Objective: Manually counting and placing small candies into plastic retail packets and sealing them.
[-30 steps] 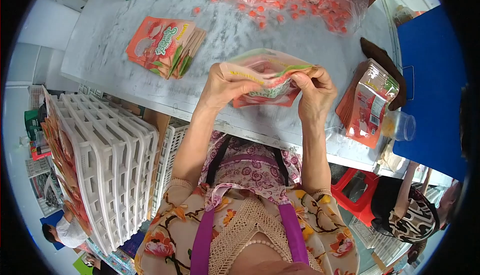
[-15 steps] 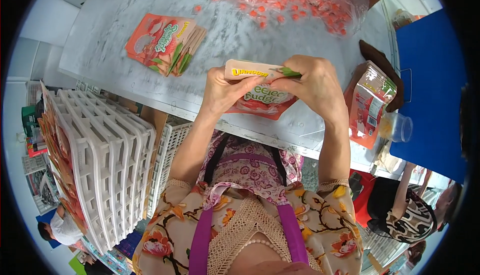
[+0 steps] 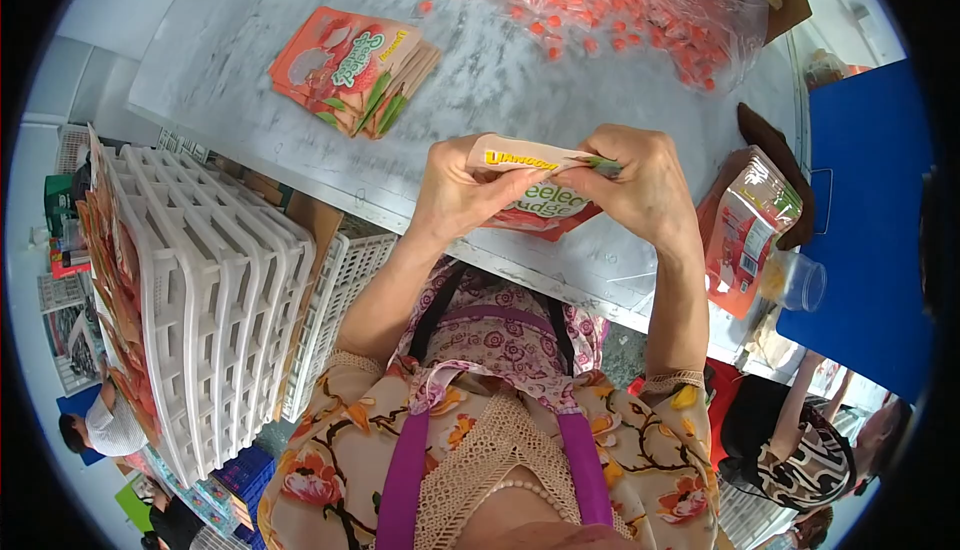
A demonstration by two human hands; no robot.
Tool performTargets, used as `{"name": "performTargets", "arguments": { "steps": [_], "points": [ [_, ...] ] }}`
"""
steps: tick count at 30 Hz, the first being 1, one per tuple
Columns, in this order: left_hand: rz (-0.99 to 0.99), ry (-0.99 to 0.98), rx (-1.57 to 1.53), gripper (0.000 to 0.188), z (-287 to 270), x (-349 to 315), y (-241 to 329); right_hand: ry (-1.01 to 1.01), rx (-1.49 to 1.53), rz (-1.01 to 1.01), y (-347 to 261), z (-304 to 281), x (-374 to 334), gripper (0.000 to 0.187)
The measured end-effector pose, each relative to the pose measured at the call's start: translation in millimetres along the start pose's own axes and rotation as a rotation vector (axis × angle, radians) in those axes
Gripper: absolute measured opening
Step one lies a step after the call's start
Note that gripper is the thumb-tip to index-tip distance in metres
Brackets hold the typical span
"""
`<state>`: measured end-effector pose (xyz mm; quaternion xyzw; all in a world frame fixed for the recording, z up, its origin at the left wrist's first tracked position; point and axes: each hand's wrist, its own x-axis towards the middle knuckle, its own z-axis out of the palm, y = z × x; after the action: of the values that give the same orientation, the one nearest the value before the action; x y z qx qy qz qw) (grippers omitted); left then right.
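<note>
Right hand (image 3: 643, 182) has turned inward, pinching the pouch (image 3: 548, 206).

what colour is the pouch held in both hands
The pouch is pale beige along its top and red lower down, best seen in the head view.

Held pouch (image 3: 545, 202): smooth plastic
Right pouches (image 3: 742, 235): glossy plastic
Bag (image 3: 655, 0): clear, wrinkled plastic
Worktop (image 3: 350, 170): smooth, marble-like
</note>
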<state>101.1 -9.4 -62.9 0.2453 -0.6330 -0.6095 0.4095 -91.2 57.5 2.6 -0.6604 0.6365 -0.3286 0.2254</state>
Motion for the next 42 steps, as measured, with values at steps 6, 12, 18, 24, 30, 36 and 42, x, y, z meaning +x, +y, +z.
{"name": "performTargets", "arguments": {
  "steps": [6,12,18,24,30,36,42],
  "points": [
    [-0.092,-0.022,0.075,0.012,-9.3,6.4,1.3,-0.023,-0.096,-0.059,-7.1,0.5,7.1,0.017],
    [0.187,0.028,0.230,0.011,-15.5,-3.8,15.4,-0.097,-0.179,-0.255,-25.2,-0.3,12.1,0.028],
    [0.331,0.099,0.306,0.020,-23.4,-17.9,42.6,-0.083,-0.164,-0.404,-50.2,0.4,5.3,0.033],
    [0.300,0.176,0.378,0.020,-71.9,-56.3,89.8,-0.251,-0.021,-0.440,-85.1,7.8,25.0,0.038],
    [0.285,0.305,0.472,0.021,-110.5,-118.2,137.9,-0.131,0.000,-0.754,-108.7,59.1,32.7,0.037],
    [0.161,0.410,0.724,0.019,-139.7,-207.7,216.8,-0.432,0.246,-0.731,-176.7,91.4,26.0,0.039],
    [-0.307,0.781,1.540,0.027,-188.7,-372.2,411.8,-0.811,0.831,-0.567,-169.9,109.7,28.5,0.032]
  ]
}}
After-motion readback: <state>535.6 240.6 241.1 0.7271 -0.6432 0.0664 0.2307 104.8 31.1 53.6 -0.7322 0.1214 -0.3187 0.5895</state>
